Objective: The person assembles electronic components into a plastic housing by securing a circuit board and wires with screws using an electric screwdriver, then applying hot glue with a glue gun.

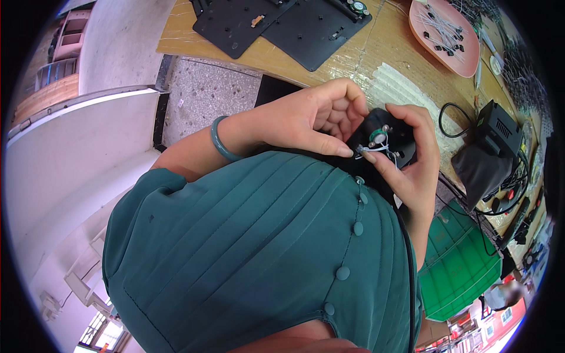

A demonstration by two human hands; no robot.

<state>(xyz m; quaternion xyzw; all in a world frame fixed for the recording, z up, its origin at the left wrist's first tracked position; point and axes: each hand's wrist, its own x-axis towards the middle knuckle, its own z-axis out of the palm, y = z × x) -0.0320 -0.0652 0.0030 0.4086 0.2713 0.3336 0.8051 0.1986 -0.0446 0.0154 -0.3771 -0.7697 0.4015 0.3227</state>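
Close to my chest, at the table's near edge, I hold a black plastic panel (pixel 405 136). A round part with a green rim and silvery centre (pixel 377 137) sits on it, and thin white wires (pixel 379 149) run beside this part. My right hand (pixel 419 156) grips the panel from the right, fingers along its far edge. Its thumb tip presses near a small plug (pixel 359 150) at the wires' end. My left hand (pixel 321 117) curls round the panel's left side, its thumb tip beside the plug. Both hands partly hide the panel.
Larger black panels (pixel 318 35) lie on the wooden table (pixel 379 44) at the far side. A pink tray (pixel 415 23) holds several white-wired black parts. To the right are a black box-shaped device (pixel 499 129), cables and a green crate (pixel 459 259). Another person (pixel 503 294) is at far right.
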